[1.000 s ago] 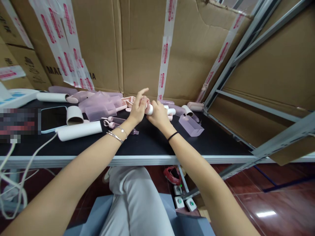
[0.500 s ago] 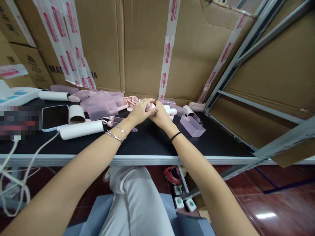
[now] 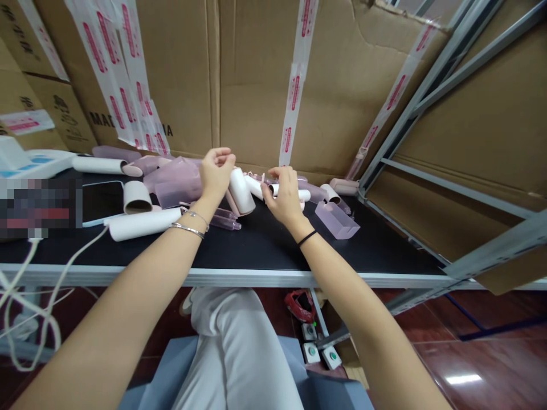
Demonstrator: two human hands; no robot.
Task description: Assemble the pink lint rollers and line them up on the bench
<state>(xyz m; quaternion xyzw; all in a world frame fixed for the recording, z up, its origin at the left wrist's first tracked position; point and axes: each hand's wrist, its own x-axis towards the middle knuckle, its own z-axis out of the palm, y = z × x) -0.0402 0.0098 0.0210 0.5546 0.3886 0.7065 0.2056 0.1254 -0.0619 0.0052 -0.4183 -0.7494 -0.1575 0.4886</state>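
My left hand is raised over the back of the bench, fingers loosely curled and the thumb apart from them. Just right of it a white cylinder with a pink side lies tilted; whether the hand touches it I cannot tell. My right hand is open, thumb and fingers spread, beside white tubes and small pink parts partly hidden behind it. Below my left hand lie clear pinkish plastic pieces. A translucent lilac box sits to the right of my right hand.
Lilac translucent sleeves are heaped left of my left hand. Further left are a white tube, a short open tube, a phone and a white cable. Cardboard backs the bench; a metal frame stands right.
My hands were together around a small pink and white piece. They have come apart, the left one moving left and up, and the white cylinder now shows between them.
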